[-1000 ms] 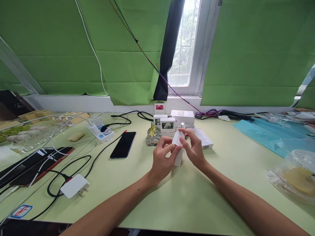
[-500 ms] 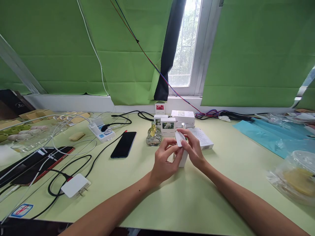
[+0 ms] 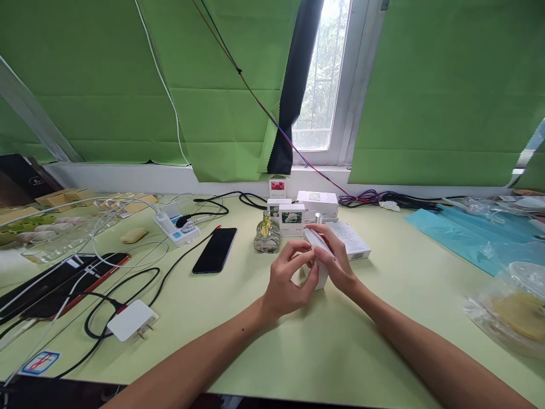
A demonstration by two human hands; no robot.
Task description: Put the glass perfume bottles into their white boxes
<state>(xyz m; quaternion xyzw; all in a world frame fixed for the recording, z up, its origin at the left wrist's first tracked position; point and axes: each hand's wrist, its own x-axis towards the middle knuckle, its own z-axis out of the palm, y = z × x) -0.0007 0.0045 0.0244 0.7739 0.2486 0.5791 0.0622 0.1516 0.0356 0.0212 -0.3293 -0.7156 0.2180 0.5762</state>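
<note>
My right hand [image 3: 336, 258] grips a small, flat white piece of paper [image 3: 315, 240] between thumb and fingers, tilted above the table. Close against its lower edge, my left hand [image 3: 289, 278] has thumb and forefinger pinched together; whatever is between those tips is too small to make out. Below and partly behind the fingers stands a white box [image 3: 321, 279], largely covered by the hands. Just beyond, a silver cap [image 3: 318, 218] shows over the right hand. Glass bottles with gold tops [image 3: 266, 237] stand to the left, beside a white box with a flower picture [image 3: 292, 220].
A white box with printed text [image 3: 349, 241] lies right of the hands. Left are a black phone [image 3: 214, 250], a power strip [image 3: 175, 227], a white charger [image 3: 133, 321] and tangled cables. Blue plastic sheeting [image 3: 455, 236] and a clear plastic container [image 3: 517, 301] occupy the right side.
The white paper has turned from facing me to a steeper slant. My left fingers have shifted slightly along its lower edge; the white box below shows a little further right.
</note>
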